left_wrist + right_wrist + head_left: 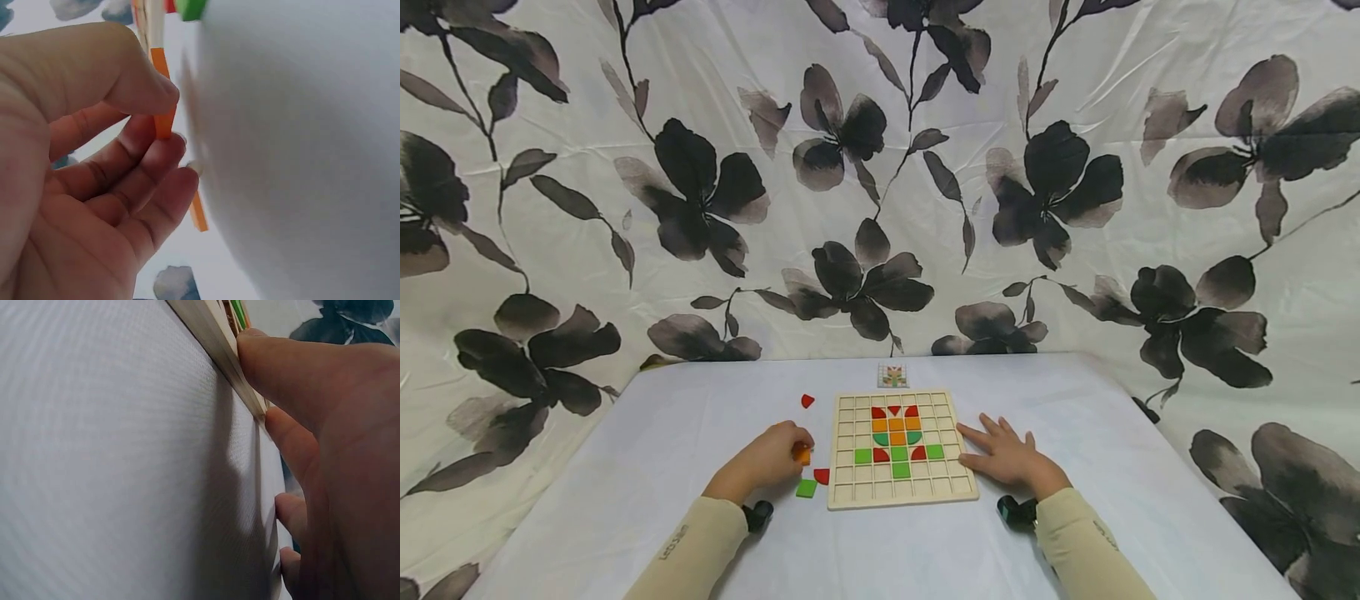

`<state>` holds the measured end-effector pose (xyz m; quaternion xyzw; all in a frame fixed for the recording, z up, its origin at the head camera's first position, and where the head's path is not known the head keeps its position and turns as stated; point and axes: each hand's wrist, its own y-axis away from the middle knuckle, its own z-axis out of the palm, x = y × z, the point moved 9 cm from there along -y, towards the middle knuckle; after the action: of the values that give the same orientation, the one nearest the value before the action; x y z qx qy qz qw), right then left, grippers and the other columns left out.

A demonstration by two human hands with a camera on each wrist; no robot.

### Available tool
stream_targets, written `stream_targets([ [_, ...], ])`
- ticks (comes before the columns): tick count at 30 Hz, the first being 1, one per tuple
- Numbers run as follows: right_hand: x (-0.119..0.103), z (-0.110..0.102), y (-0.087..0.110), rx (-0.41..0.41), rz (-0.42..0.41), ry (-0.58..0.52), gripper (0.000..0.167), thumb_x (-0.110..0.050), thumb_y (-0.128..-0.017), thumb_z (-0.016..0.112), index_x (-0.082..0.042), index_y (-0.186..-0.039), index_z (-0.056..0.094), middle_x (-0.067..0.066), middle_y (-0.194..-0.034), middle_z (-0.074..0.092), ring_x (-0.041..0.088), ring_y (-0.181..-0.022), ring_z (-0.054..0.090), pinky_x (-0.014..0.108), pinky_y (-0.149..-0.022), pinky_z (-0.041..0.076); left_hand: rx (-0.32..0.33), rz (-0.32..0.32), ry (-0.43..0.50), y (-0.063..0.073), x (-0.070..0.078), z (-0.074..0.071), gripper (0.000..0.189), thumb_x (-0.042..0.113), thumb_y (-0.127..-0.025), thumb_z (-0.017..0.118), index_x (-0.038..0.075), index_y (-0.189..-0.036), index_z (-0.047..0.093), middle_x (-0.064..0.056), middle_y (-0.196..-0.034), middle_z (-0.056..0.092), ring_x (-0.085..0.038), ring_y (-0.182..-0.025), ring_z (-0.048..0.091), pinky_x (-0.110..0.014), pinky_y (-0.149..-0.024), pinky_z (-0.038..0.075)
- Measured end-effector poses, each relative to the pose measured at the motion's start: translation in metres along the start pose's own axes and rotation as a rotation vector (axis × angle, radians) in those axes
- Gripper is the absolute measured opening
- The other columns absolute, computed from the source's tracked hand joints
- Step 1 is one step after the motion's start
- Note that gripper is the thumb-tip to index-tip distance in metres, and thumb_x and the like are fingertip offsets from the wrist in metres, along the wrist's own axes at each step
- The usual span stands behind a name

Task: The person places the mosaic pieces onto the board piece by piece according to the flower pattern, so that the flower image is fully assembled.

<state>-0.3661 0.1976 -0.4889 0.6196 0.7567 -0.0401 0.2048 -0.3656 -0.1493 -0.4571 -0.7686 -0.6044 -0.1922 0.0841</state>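
Note:
My left hand [763, 458] pinches a flat orange tile [160, 64] between thumb and fingers, left of the wooden grid board [850, 493]. The left wrist view shows the tile on edge, with a second orange tile [199, 215] beyond the fingers. Red, orange and green tiles form a pattern in the board's squares, among them an orange middle tile [897, 438] and a light green tile [901, 471]. With fingers spread, my right hand [1011, 458] rests at the board's right side; thumb and index finger touch its edge in the right wrist view.
Loose on the white-covered table [647, 467] lie a green square [806, 488], a red piece [822, 476] close to the board's left edge, and another red piece [807, 401] farther back. A small pattern card [892, 377] lies behind the board. Behind the table hangs a flowered cloth [955, 250].

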Motion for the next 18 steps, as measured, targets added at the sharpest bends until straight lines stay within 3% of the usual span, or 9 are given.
stream_targets([
  [7,0.002,0.001,-0.002,0.001,0.005,-0.001,0.066,-0.063,-0.09,0.049,-0.035,-0.148,0.037,0.013,-0.161,0.019,0.045,-0.147,0.01,0.077,-0.107,0.002,0.013,0.035,0.062,-0.001,0.012,-0.002,0.029,0.003,-0.077,0.073,0.009,-0.105,0.071,0.003,-0.092,0.061,-0.015,-0.087,0.054,-0.038,-0.089,0.052],
  [13,0.003,0.003,-0.004,-0.002,0.01,0.0,0.066,-0.064,-0.09,0.048,-0.036,-0.149,0.036,0.013,-0.162,0.018,0.045,-0.148,0.008,0.076,-0.107,0.001,0.016,0.047,0.09,-0.001,0.025,0.0,0.035,0.015,-0.078,0.077,0.011,-0.112,0.07,0.005,-0.097,0.064,-0.014,-0.092,0.056,-0.038,-0.09,0.051],
  [18,0.004,0.003,-0.005,-0.004,0.014,-0.006,0.066,-0.064,-0.09,0.048,-0.037,-0.149,0.036,0.012,-0.162,0.018,0.044,-0.148,0.007,0.076,-0.108,0.0,0.012,0.101,0.123,-0.001,0.041,0.001,0.033,0.017,-0.08,0.077,0.01,-0.111,0.07,0.006,-0.096,0.064,-0.015,-0.092,0.056,-0.036,-0.089,0.051],
])
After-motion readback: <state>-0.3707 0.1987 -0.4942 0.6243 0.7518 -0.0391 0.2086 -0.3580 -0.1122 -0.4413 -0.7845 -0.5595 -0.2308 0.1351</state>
